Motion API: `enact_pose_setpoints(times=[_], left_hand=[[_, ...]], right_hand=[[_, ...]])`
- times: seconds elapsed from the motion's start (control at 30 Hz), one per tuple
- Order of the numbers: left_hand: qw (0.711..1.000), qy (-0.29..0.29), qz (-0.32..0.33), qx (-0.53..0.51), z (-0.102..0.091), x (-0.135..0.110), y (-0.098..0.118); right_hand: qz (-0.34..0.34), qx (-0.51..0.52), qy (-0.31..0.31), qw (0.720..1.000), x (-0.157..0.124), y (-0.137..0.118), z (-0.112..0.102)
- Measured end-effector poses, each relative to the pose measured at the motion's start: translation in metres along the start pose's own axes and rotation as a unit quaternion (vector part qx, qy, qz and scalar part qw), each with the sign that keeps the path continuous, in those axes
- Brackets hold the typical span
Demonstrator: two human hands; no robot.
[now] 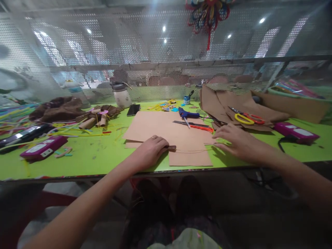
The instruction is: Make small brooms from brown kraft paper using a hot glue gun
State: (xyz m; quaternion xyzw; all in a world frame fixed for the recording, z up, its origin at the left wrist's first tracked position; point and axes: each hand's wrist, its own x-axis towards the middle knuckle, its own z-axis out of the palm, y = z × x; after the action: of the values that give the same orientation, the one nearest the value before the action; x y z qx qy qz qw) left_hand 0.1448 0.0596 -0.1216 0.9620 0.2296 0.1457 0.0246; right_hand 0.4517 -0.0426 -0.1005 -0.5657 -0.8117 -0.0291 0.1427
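Note:
My left hand point(153, 151) rests near the table's front edge, fingers closed around a small dark brown piece point(171, 147), perhaps a roll, whose end pokes out beyond the fingertips. From it a thin brown strand point(192, 151) runs rightward over a sheet of tan card point(153, 124). Opposite, my right hand point(230, 140) has thumb and forefinger close together on the strand's far side, seemingly pinching it. A smaller tan card piece point(190, 159) lies below the strand at the edge. On the card sit a blue glue gun point(188, 113) and an orange-handled cutter point(201, 128).
Yellow-and-red scissors point(245, 117) lie on brown paper point(225, 103) at right. Purple boxes point(295, 132) stand at both sides. Further back are a phone point(133, 110), a white jar point(121, 95) and a small blue pot point(186, 100). Brown rolls point(88, 123) and yellow strips lie left.

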Motion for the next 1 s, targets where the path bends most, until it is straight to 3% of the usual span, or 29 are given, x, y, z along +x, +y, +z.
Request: enact_pose_setpoints(times=[0.07,0.27,0.63,0.87,1.0], left_hand=[[1.0,-0.003,0.003,0.002,0.0,-0.001,0.0],[1.0,-0.008,0.004,0.019,0.001,-0.002,0.0],[1.0,-0.001,-0.009,-0.003,0.0,-0.004,0.001],[0.998,0.021,-0.046,-0.032,-0.012,-0.007,-0.006],[0.998,0.002,-0.055,-0.013,-0.021,-0.01,-0.02]], right_hand=[[-0.048,-0.047,0.053,0.996,-0.002,-0.021,0.003],[-0.14,-0.127,-0.004,0.982,0.003,-0.073,0.022],[-0.191,-0.191,-0.053,0.961,0.014,-0.089,0.03],[-0.21,-0.204,-0.022,0.956,0.025,-0.095,0.039],[-0.217,-0.211,-0.005,0.953,0.04,-0.095,0.04]])
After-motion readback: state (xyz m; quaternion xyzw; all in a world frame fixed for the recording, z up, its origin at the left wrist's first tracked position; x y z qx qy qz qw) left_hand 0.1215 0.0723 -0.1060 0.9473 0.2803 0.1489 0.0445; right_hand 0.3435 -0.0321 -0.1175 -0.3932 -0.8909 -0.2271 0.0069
